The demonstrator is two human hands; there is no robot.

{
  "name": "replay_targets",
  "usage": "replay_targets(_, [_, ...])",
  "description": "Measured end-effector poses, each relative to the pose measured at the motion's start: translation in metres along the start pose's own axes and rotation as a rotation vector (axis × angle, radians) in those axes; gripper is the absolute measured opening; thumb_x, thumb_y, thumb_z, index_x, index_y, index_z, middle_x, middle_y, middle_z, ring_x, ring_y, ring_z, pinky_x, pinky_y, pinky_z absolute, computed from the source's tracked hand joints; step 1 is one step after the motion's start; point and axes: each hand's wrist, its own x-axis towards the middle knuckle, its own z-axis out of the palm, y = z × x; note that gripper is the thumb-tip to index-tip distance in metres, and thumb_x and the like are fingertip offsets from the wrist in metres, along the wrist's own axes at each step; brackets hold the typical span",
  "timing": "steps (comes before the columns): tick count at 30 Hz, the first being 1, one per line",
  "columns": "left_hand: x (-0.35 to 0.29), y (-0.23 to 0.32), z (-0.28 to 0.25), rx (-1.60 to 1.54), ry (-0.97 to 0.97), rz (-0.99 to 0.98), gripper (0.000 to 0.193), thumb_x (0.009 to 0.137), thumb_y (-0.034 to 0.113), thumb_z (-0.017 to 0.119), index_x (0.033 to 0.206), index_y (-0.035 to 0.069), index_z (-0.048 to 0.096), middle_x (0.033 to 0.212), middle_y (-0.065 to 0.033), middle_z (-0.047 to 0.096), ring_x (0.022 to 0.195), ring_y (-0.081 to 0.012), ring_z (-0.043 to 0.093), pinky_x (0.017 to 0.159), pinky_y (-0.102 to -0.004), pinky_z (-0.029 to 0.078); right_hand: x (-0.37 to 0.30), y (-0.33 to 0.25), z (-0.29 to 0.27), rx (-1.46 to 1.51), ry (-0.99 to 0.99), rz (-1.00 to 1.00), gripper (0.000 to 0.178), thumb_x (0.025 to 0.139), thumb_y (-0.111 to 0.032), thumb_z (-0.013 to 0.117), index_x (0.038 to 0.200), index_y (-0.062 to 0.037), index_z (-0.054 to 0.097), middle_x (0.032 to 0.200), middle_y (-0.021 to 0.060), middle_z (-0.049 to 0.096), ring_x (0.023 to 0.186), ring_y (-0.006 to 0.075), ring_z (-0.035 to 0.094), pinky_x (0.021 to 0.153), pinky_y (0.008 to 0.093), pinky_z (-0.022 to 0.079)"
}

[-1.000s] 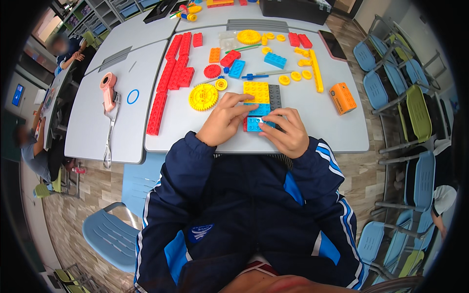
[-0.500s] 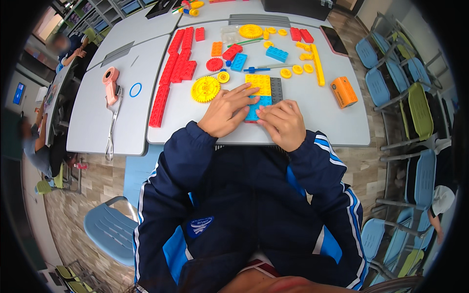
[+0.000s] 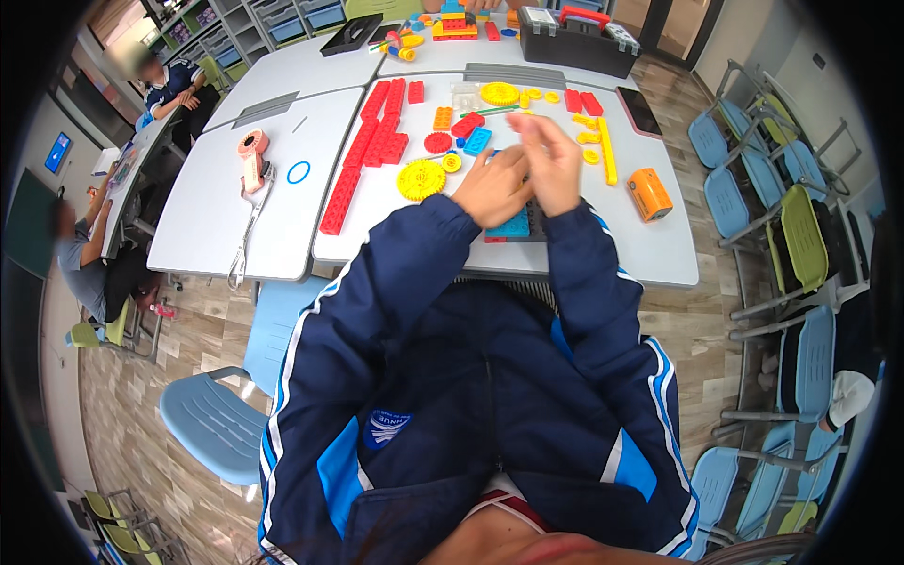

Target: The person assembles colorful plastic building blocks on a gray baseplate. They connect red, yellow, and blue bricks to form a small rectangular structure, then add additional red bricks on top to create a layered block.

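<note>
Build (image 3: pixel 509 226): lies on the tabletop (image 3: pixel 617 256), near the edge closest to the body; a blue studded part shows, with a grey strip (image 3: pixel 537 227) along its right side.
Way from the hands: the visible part sits just bodyward of the left hand (image 3: pixel 495 185) and the right hand (image 3: pixel 552 168), between the two wrists; the left looks the nearer.
Long axis: cannot be told for sure, as the hands hide the far part; what shows has its near side roughly along the tabletop's edge, and no end reads as a front.
Left hand: palm down over the build, fingers bent; whether it grips anything cannot be told.
Right hand: raised, turned on edge beside the left, fingers stretched out, no held thing showing; the two overlap in view.
Gears: big yellow gear (image 3: pixel 421 179), left of the left hand; red gear (image 3: pixel 438 142) beyond it.
Bricks: red row (image 3: pixel 363 141) farther left; blue brick (image 3: pixel 478 141) beyond the left hand.
Right side: yellow beam (image 3: pixel 608 155), then orange box (image 3: pixel 649 194); phone (image 3: pixel 640 112) farther off.
Far end: black case (image 3: pixel 576 47).
</note>
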Motion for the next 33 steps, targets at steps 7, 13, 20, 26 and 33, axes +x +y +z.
replay_targets(7, [0.032,-0.035,0.059,0.109,0.249,0.091,0.057,0.097,0.036,0.050,0.146,0.008,0.041,0.150,-0.0210,0.038,0.134,-0.0360,0.041,0.109,-0.0486,0.031,0.005,0.062,0.038,-0.976,-0.278,0.225,0.057,0.102,-0.056,0.033,0.103,-0.0170,0.075,0.114,0.0118,0.069,0.123,0.0317,0.054,0.117,0.0553,0.014])
replay_targets(13, [0.038,-0.053,0.090,0.086,0.381,0.177,0.059,0.097,0.037,0.050,0.148,0.009,0.038,0.153,-0.0206,0.034,0.136,-0.0363,0.039,0.111,-0.0488,0.029,-0.001,0.068,0.019,-0.583,-0.264,0.170,0.063,0.101,-0.056,0.033,0.087,-0.0122,0.075,0.100,0.0095,0.071,0.127,0.0441,0.043,0.114,0.0631,0.005])
replay_targets(20, [0.044,-0.048,0.097,0.087,0.417,0.153,0.062,0.098,0.040,0.050,0.152,0.015,0.033,0.156,-0.0178,0.029,0.140,-0.0335,0.035,0.114,-0.0468,0.027,-0.014,0.024,0.019,-0.779,-0.339,0.214,0.049,0.082,-0.019,0.067,0.130,-0.0111,0.059,0.136,0.0222,0.054,0.130,0.0321,0.047,0.109,0.0475,0.034])
replay_targets(26, [0.020,-0.042,0.072,0.048,0.134,-0.054,0.047,0.091,0.034,0.052,0.134,0.013,0.056,0.149,-0.0143,0.044,0.139,-0.0274,0.038,0.108,-0.0462,0.035,-0.056,0.026,-0.008,-0.537,-0.224,-0.130,0.043,0.085,-0.027,0.069,0.120,-0.0042,0.060,0.134,0.0184,0.049,0.120,0.0400,0.047,0.105,0.0437,0.036])
replay_targets(33, [-0.014,-0.023,0.042,-0.657,0.334,-0.309,0.047,0.097,0.034,0.053,0.131,0.002,0.055,0.140,-0.0283,0.048,0.131,-0.0386,0.046,0.109,-0.0461,0.033,-0.104,-0.002,-0.051,-0.918,-0.410,-0.246,0.039,0.079,-0.019,0.075,0.117,-0.0229,0.070,0.137,0.0089,0.052,0.136,0.0321,0.041,0.111,0.0652,0.018])
